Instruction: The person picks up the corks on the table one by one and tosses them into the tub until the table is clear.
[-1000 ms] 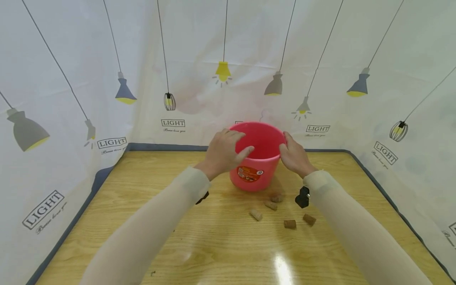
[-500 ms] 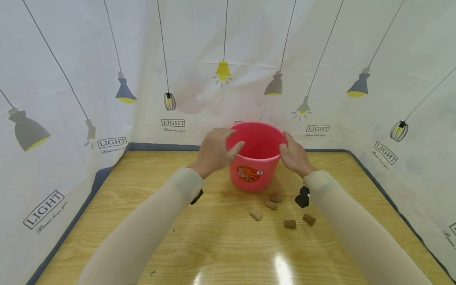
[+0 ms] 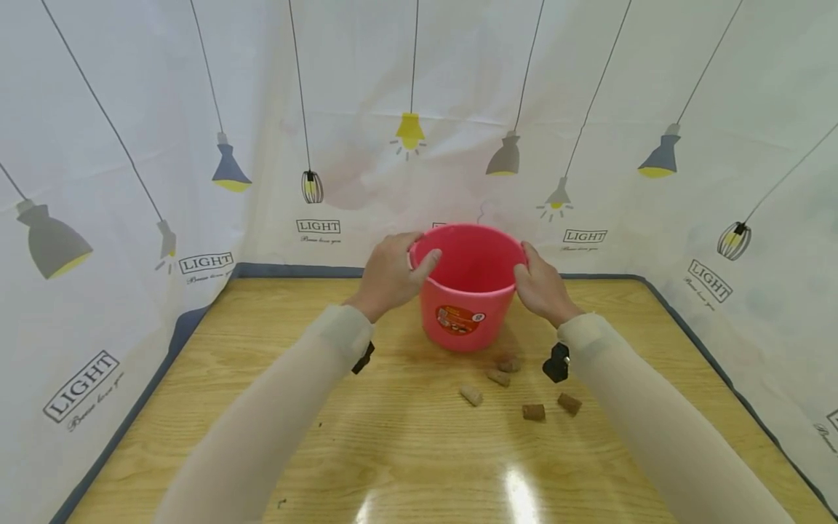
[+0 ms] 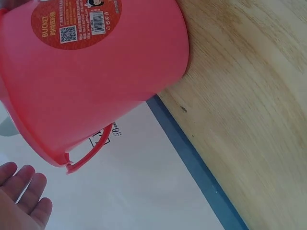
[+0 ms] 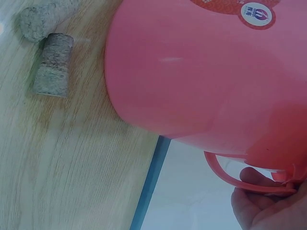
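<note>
A pink plastic bucket [image 3: 483, 300] with an orange-red label stands upright on the table. My left hand [image 3: 391, 276] is at the left side of its rim, thumb over the opening. In the left wrist view, the fingers [image 4: 29, 194] are loosely extended, a little apart from the bucket's side and its handle [image 4: 93, 151]. On the other side my right hand [image 3: 543, 284] grips the rim, thumb at the front. The right wrist view has its fingers [image 5: 254, 199] curled at the rim beside the right handle [image 5: 230, 178].
Several corks lie in front of the bucket, among them a pale cork [image 3: 471, 395] and a brown cork [image 3: 533, 412]. The wooden table [image 3: 393, 444] is enclosed by a white printed curtain [image 3: 366, 196] with a blue lower edge.
My left hand has moved left from over the bucket's opening to the outer side of its rim. The right hand, bucket and corks stay in place.
</note>
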A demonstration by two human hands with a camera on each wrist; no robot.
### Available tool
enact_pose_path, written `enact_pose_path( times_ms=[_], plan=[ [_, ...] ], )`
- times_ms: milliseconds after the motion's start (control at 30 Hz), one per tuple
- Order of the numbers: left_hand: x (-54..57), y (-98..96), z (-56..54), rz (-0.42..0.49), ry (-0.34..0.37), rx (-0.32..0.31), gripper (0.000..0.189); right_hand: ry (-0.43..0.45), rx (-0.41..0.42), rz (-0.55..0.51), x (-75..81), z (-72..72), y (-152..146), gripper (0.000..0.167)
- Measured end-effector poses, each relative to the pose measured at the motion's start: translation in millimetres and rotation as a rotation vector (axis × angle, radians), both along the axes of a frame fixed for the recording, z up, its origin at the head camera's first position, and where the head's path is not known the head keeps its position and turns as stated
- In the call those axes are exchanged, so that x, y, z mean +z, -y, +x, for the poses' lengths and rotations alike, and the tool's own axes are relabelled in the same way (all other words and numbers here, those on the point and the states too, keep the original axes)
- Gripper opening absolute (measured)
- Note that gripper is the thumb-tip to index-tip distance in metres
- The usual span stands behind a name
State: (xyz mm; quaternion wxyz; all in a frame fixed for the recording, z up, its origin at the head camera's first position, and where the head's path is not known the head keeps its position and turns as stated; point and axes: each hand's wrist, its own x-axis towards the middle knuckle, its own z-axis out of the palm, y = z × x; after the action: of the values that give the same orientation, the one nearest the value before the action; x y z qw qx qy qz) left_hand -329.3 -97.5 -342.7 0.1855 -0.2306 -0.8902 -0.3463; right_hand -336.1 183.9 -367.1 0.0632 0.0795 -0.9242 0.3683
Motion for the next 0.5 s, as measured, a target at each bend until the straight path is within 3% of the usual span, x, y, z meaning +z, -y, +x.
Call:
enact_pose_path(
  times_ms=[233, 500],
  plan=[
    [-5.7, -0.5, -5.4, 0.038, 0.113, 0.079, 0.067, 0.006, 0.001, -0.004, -0.6, 0.4, -0.6, 0.065],
    [-12.5, 0.9, -11.9, 0.067, 0.232, 0.073, 0.078, 0.012, 0.009, -0.005, -0.2, -0.4, -0.6, 0.065]
  ],
)
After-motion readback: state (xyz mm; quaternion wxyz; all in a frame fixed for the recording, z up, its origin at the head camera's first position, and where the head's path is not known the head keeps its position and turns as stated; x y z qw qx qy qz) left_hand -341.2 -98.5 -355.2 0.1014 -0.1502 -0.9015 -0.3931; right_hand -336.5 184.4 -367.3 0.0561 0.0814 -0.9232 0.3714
